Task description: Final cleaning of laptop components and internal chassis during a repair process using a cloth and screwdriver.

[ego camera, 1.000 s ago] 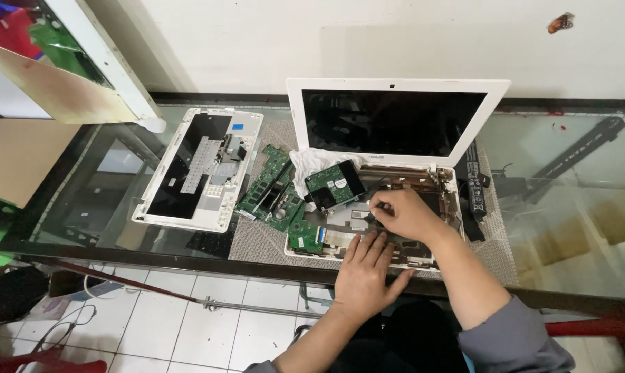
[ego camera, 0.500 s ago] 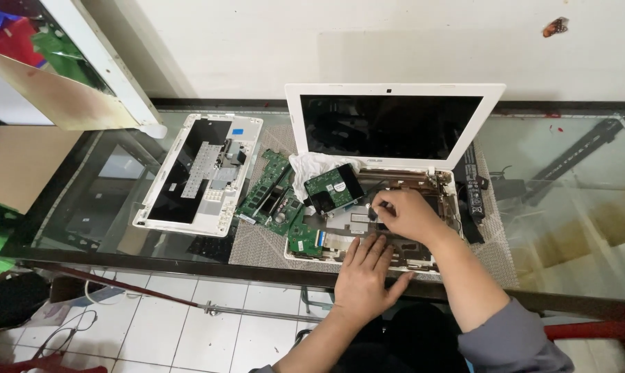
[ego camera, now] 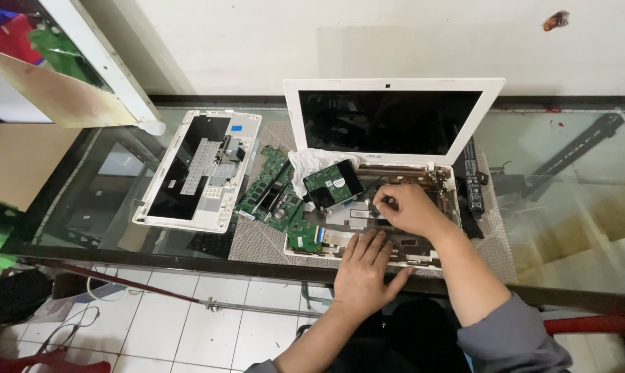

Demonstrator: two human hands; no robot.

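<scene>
Laptop (ego camera: pixel 395 138) sits opened up on the glass counter (ego camera: pixel 568 173), keyboard cover (ego camera: pixel 198 169) already off beside it, circuit boards (ego camera: pixel 271 190) and drive (ego camera: pixel 334 183) loose. Right hand (ego camera: pixel 409 207) pinches something small inside the base; left hand (ego camera: pixel 364 266) lies flat, grip released, on the front edge. A white cloth (ego camera: pixel 305 162) crowds the drive.

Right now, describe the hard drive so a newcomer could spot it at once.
Start at the open white laptop with the dark screen on the glass table. In its opened base, at the left below the screen, the flat rectangular hard drive lies tilted beside a crumpled white cloth. Unlike the bare green circuit boards nearby, it has a black edge and a round label.
</scene>
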